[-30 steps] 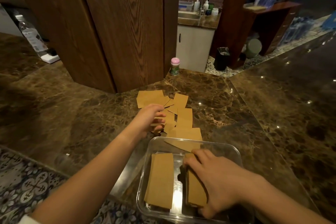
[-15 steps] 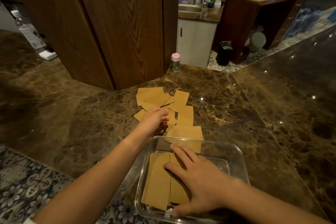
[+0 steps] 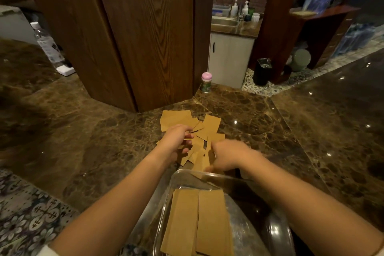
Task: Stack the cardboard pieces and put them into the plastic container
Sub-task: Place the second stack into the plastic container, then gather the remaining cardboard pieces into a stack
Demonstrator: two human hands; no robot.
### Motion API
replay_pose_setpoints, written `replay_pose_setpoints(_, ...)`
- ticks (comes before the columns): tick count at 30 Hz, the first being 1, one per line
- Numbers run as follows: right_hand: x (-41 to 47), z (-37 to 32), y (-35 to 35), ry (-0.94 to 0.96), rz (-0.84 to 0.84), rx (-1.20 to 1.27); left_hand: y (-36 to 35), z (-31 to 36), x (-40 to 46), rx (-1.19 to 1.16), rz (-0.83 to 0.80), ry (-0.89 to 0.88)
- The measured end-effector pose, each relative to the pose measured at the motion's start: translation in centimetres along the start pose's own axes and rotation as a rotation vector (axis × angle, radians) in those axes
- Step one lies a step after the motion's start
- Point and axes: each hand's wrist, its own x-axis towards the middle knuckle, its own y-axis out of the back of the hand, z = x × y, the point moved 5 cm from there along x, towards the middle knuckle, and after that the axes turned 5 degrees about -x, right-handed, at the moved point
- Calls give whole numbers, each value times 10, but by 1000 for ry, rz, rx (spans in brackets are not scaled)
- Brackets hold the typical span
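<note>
Several loose brown cardboard pieces lie scattered on the marble counter. My left hand rests on the near left of this pile, fingers curled round a thin cardboard piece whose edge shows between them. My right hand is blurred and hovers over the pile's near right side, just beyond the container; its fingers are unclear. The clear plastic container stands at the near edge. Inside it, two cardboard stacks lie flat side by side.
A wide wooden pillar rises just behind the pile. A small pink-capped jar stands at its right foot. A water bottle sits far left. The counter's near-left edge drops to a patterned tile floor.
My right hand has lifted out of the container and moved forward to the loose pile. The two stacks now lie uncovered in the container. My left hand has stayed on the pile.
</note>
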Motion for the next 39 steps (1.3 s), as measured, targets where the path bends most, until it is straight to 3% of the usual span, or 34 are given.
replay_pose_setpoints(3,18,1,-19,-25,32,-53,-3,4,3,-39,-7,10)
replay_pose_setpoints(6,22,6,-22,-27,-55,76,-6,6,5,-71,-16,22)
replay_pose_setpoints(9,22,20,-10,23,-142,384,-8,6,8,-86,-10,50)
replay_pose_setpoints(15,15,51,29,-4,30,1295,-16,11,15,-182,-19,54)
replay_pose_setpoints(19,22,53,44,15,92,1495,-29,23,15,-246,-53,-22)
replay_pose_setpoints(24,27,51,55,46,138,1649,-29,38,16,-534,-37,-66)
replay_pose_setpoints(27,27,50,62,50,226,1618,-26,40,17,-592,15,-71)
replay_pose_setpoints(29,25,44,70,62,347,1449,-29,42,17,-609,14,-82)
replay_pose_setpoints(32,25,27,77,89,481,1184,-43,46,14,-716,-118,-110)
replay_pose_setpoints(35,21,0,81,141,573,931,-60,41,12,-657,-137,-124)
replay_pose_setpoints(37,20,-13,83,220,529,887,-62,35,11,-605,-58,-94)
replay_pose_setpoints(39,25,-7,81,302,266,1035,-59,32,13,-674,-116,9)
